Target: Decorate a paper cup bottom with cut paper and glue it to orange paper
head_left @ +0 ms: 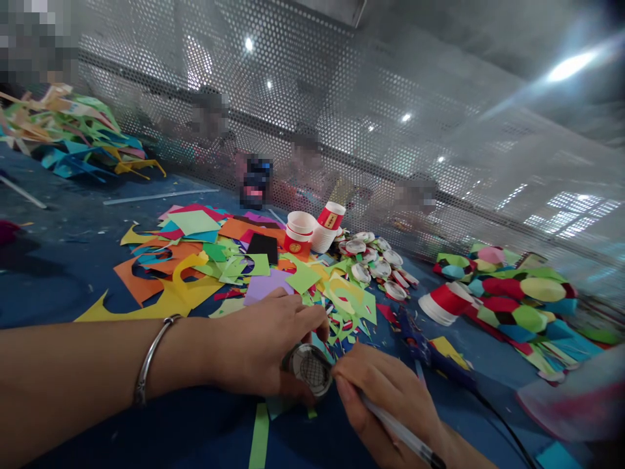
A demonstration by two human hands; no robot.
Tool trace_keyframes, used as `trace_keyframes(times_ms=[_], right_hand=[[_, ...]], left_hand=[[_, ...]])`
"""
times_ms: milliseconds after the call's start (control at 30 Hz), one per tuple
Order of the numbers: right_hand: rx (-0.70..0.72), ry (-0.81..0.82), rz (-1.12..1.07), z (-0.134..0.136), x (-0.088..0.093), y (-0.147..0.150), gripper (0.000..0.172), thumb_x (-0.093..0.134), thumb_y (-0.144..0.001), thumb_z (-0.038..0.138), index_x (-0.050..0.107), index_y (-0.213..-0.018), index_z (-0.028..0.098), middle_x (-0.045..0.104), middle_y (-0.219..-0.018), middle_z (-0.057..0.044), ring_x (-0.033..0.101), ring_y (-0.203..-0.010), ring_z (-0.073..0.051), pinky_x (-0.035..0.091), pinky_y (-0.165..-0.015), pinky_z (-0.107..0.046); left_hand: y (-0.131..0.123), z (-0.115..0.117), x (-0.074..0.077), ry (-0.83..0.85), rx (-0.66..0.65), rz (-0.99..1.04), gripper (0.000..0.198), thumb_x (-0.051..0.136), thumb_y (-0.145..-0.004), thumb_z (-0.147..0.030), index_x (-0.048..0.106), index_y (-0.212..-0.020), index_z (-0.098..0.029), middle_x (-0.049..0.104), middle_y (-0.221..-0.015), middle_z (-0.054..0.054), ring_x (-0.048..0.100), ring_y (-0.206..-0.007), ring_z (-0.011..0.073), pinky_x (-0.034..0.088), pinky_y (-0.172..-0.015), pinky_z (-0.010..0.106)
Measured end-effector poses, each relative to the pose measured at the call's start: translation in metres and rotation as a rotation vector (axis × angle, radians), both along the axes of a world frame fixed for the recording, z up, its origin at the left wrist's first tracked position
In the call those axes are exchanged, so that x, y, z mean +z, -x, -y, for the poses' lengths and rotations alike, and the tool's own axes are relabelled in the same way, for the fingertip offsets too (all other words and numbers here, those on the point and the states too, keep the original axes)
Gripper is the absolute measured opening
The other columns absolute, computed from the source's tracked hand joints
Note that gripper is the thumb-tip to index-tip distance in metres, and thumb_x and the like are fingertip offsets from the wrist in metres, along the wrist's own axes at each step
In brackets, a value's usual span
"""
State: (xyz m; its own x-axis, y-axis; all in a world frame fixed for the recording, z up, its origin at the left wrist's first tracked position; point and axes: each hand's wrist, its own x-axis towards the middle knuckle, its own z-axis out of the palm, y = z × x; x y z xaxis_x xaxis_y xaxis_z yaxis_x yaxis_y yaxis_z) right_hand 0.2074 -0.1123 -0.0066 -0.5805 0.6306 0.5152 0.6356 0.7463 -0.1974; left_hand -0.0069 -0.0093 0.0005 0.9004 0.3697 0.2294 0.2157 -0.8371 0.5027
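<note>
My left hand (266, 335) curls its fingers around a small round cup piece (309, 371), whose pale face shows a dark grid of drawn lines. In my right hand (390, 397) is a pen (403, 433), its tip end close to or touching the right side of that round face; the contact itself is hard to make out. Coloured paper scraps (266, 286) lie just beyond both hands. A green paper strip (259, 436) lies on the blue table below the round piece.
Stacked paper cups (299, 228) stand behind the scraps, with a pile of white cup bottoms (375, 257) beside them. At right lie a blue glue gun (434, 358) with its cord, more cups (444, 305) and colourful paper pieces (527, 290). A mesh screen (317, 98) rises behind.
</note>
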Motion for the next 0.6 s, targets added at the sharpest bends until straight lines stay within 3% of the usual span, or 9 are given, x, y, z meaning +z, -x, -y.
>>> trace_keyframes(times_ms=[367, 600], right_hand=[[-0.011, -0.065, -0.004, -0.0003, -0.0011, 0.0010, 0.019, 0.050, -0.090, 0.005, 0.059, -0.103, 0.016, 0.068, -0.086, -0.006, 0.066, -0.079, -0.017, 0.051, -0.066, -0.027], [-0.008, -0.087, -0.008, 0.0012, 0.0024, 0.0055, 0.018, 0.048, -0.090, 0.005, 0.059, -0.101, 0.015, 0.063, -0.076, -0.003, 0.063, -0.072, -0.016, 0.049, -0.063, -0.027]], left_hand=[[-0.0005, 0.0006, 0.0018, -0.009, -0.004, -0.016, 0.055, 0.079, -0.073, -0.048, 0.054, -0.114, -0.022, 0.063, -0.109, 0.007, 0.056, -0.102, 0.0277, 0.042, -0.086, 0.038], [-0.0001, -0.0012, -0.0038, -0.018, -0.013, 0.017, 0.057, 0.077, -0.073, -0.053, 0.053, -0.115, -0.023, 0.063, -0.109, 0.007, 0.056, -0.101, 0.0281, 0.041, -0.085, 0.039]])
